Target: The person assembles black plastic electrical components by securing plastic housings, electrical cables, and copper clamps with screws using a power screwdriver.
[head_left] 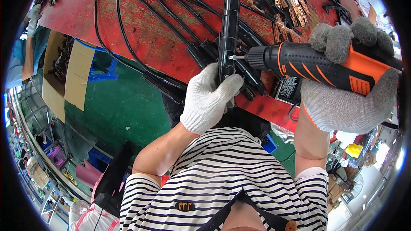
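My left hand (207, 98), in a white knit glove, is closed around the lower end of a long black plastic handle (229, 28), with a cable running out of its far end. A worn grey-white glove covers my right hand (349, 105), which grips an orange and black electric screwdriver (317, 66). The tool lies nearly level, pointing left. Its bit (236, 57) reaches the handle's right side just above my left fingers; I cannot tell whether it sits in a screw. More black handles (199, 55) lie beside and beneath the held one.
A small box of loose screws (289, 86) sits below the screwdriver on the red table (150, 42). Black cables (118, 21) cross the tabletop. Copper pieces (296, 12) pile up at the back right. An open cardboard box (75, 75) and another person's gloved hand (34, 19) are at left.
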Demonstrator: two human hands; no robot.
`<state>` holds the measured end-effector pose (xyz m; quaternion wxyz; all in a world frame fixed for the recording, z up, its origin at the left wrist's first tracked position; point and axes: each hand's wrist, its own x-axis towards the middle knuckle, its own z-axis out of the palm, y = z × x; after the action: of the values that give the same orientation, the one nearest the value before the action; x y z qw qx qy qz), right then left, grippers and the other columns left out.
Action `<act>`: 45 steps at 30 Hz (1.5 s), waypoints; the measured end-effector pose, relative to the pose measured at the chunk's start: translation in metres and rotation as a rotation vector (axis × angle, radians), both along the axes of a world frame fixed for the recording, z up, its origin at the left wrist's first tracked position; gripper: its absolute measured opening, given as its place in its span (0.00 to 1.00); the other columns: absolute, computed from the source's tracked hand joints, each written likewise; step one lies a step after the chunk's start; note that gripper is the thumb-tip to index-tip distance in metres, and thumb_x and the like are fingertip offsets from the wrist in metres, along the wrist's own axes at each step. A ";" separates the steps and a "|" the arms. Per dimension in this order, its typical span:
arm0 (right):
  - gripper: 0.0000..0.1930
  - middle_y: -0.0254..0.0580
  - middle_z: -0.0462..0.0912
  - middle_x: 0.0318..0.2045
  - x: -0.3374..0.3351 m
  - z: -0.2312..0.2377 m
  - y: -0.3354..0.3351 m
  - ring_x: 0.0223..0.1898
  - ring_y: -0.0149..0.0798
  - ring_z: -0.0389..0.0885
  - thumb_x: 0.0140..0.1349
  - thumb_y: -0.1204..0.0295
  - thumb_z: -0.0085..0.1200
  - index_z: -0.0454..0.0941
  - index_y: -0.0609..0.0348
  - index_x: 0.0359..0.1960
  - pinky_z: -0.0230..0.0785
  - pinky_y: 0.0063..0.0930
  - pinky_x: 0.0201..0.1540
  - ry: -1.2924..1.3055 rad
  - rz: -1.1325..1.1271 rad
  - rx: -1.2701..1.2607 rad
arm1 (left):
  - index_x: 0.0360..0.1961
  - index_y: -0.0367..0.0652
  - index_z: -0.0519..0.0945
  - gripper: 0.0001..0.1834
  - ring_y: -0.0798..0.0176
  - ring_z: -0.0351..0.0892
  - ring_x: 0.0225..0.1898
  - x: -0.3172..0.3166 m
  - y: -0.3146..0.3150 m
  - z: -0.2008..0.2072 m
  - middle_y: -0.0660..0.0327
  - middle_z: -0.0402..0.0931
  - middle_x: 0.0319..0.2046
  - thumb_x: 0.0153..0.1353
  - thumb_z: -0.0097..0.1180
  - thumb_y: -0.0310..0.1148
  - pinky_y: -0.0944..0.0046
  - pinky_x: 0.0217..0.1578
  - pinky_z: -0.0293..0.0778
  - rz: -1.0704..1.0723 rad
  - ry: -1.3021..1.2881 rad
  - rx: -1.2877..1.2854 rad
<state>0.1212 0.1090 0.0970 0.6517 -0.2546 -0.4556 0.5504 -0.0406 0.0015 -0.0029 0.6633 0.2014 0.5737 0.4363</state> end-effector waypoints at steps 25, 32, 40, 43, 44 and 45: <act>0.23 0.41 0.80 0.46 0.006 -0.001 0.000 0.32 0.38 0.78 0.66 0.52 0.58 0.76 0.51 0.57 0.70 0.43 0.40 -0.146 0.247 0.137 | 0.41 0.32 0.82 0.13 0.76 0.71 0.21 0.012 -0.001 -0.003 0.66 0.77 0.22 0.65 0.66 0.34 0.70 0.21 0.68 0.064 0.105 0.024; 0.22 0.38 0.77 0.44 -0.002 -0.001 -0.004 0.31 0.37 0.77 0.66 0.53 0.56 0.75 0.50 0.55 0.69 0.42 0.38 -0.231 0.281 0.149 | 0.37 0.35 0.81 0.11 0.75 0.71 0.18 0.009 -0.003 -0.004 0.64 0.78 0.22 0.66 0.63 0.34 0.71 0.18 0.64 0.099 0.074 0.039; 0.19 0.36 0.74 0.41 -0.010 0.005 -0.003 0.30 0.36 0.75 0.66 0.55 0.54 0.74 0.50 0.54 0.67 0.40 0.36 -0.282 0.312 0.191 | 0.37 0.35 0.80 0.11 0.74 0.73 0.18 0.013 -0.005 0.002 0.63 0.79 0.23 0.67 0.62 0.34 0.71 0.19 0.65 0.131 0.093 0.058; 0.22 0.35 0.72 0.39 0.009 0.021 0.007 0.28 0.35 0.74 0.62 0.54 0.52 0.74 0.52 0.53 0.66 0.38 0.36 -0.143 0.279 0.196 | 0.46 0.35 0.77 0.13 0.72 0.77 0.21 0.024 -0.006 0.022 0.60 0.82 0.28 0.71 0.58 0.35 0.72 0.20 0.68 0.165 -0.054 0.085; 0.21 0.35 0.73 0.40 0.018 0.026 0.009 0.29 0.35 0.73 0.62 0.55 0.52 0.75 0.53 0.52 0.65 0.38 0.37 -0.064 0.268 0.248 | 0.48 0.35 0.76 0.13 0.71 0.77 0.22 0.031 -0.009 0.030 0.59 0.82 0.30 0.72 0.57 0.35 0.72 0.20 0.69 0.193 -0.070 0.102; 0.21 0.36 0.74 0.41 0.025 0.031 0.010 0.29 0.35 0.73 0.63 0.56 0.53 0.75 0.54 0.52 0.65 0.37 0.38 0.014 0.260 0.297 | 0.51 0.35 0.74 0.15 0.70 0.79 0.23 0.035 -0.016 0.029 0.57 0.83 0.31 0.74 0.55 0.37 0.72 0.21 0.71 0.184 -0.106 0.116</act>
<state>0.1464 0.1187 0.1285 0.6087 -0.0908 -0.5562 0.5584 -0.0054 -0.0146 0.0261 0.6370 0.1625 0.5276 0.5380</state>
